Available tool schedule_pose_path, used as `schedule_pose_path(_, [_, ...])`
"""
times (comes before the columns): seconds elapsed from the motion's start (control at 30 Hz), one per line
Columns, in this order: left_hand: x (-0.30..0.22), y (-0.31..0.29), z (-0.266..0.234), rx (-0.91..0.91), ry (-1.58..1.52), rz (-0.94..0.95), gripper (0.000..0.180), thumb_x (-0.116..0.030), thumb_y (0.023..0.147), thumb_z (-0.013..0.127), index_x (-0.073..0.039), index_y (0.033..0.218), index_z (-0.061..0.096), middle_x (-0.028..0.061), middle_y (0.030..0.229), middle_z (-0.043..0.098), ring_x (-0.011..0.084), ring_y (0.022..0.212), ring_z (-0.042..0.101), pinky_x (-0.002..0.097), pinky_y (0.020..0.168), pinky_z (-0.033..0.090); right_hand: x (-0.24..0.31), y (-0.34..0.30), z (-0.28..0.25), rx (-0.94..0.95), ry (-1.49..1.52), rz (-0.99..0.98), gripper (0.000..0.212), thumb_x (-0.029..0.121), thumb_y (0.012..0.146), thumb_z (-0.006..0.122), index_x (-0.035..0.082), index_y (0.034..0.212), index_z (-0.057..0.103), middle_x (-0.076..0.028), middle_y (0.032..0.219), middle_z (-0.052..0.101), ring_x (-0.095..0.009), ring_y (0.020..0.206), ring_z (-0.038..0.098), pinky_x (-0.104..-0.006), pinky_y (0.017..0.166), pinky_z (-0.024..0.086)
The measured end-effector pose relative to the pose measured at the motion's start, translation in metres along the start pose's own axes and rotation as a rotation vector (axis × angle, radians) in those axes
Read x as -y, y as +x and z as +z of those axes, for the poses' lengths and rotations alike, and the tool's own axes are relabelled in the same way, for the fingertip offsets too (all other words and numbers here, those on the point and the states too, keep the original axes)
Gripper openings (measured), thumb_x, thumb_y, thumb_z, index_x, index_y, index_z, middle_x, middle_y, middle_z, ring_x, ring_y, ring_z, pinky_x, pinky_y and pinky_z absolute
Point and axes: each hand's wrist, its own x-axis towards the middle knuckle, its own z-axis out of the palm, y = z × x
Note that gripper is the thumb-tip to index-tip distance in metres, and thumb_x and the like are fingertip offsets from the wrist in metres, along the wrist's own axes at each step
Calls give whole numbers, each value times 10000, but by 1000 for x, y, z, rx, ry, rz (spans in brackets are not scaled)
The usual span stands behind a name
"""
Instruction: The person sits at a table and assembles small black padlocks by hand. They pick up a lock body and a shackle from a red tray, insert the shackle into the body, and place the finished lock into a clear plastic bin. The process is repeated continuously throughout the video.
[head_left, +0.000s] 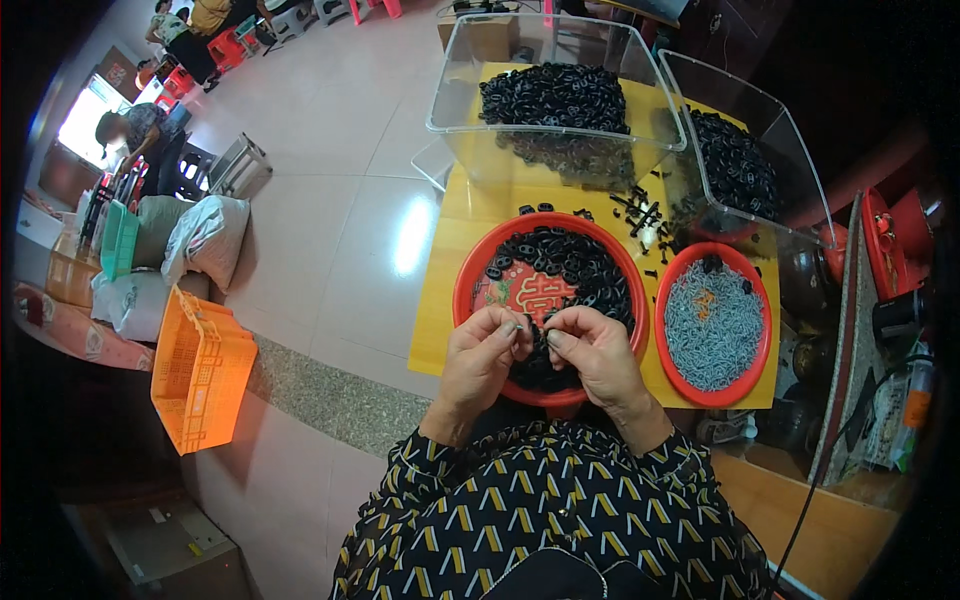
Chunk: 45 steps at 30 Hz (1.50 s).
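Note:
Over the near part of a red basin point(463, 262), my left hand point(478, 365) and my right hand point(604, 368) are raised close together, thumbs and fingers pinched. Dark bits show at the fingertips of both, but they blend with what lies below, so I cannot make out what is held. Many small black plastic pieces point(600, 285), oval with holes, are heaped around the basin's inside. Its red patterned bottom shows through in the middle. To the right, a smaller red basin point(663, 345) is full of grey screw-like pieces point(712, 335), with a few orange ones among them.
A clear plastic bin point(450, 115) and another clear bin point(800, 150), both with black pieces, stand behind on the yellow board point(440, 240). Loose black parts point(640, 212) lie between them. Left are an orange crate point(205, 375), white sacks point(210, 235) and a bending person point(150, 140).

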Motion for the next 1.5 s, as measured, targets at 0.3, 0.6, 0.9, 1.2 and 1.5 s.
schedule_pose_path(0.3, [2, 1, 1, -66, 153, 61, 78, -82, 860, 503, -9, 836, 493, 58, 812, 505, 124, 730, 480, 238, 668, 396, 11, -1, 11, -25, -320, -87, 103, 51, 831, 541, -9, 908, 573, 1, 746, 564, -40, 619, 503, -186, 548, 428])
schedule_pose_path(0.6, [4, -2, 2, -61, 753, 478, 57, -41, 857, 508, 9, 830, 503, 9, 789, 474, 75, 695, 445, 197, 625, 366, 12, 9, 22, 53, -426, -105, 85, 81, 829, 552, -2, 836, 571, 14, 700, 547, -48, 619, 469, -211, 539, 401])
schedule_pose_path(0.9, [1, -1, -12, -224, 537, 111, 73, -63, 865, 488, -13, 813, 495, -9, 727, 482, 48, 669, 435, 190, 580, 369, 9, 20, 22, 10, -842, -297, 86, 68, 775, 568, -14, 784, 543, -132, 716, 567, -205, 667, 573, -315, 600, 444])
schedule_pose_path(1.2, [0, 0, -12, -220, 292, 36, 65, -65, 853, 473, -20, 812, 495, 30, 705, 504, 87, 624, 436, 206, 578, 349, -3, 47, 1, -60, -382, -73, 117, 36, 819, 537, -11, 925, 553, -37, 776, 572, -85, 661, 553, -210, 574, 454])
schedule_pose_path(1.5, [11, -2, 2, -48, 62, -73, 78, -82, 860, 457, -24, 815, 483, 36, 735, 493, 101, 629, 424, 227, 592, 348, 9, 0, 5, -10, -148, 9, 110, 25, 822, 551, -7, 926, 532, -31, 779, 569, -70, 648, 559, -190, 562, 470])
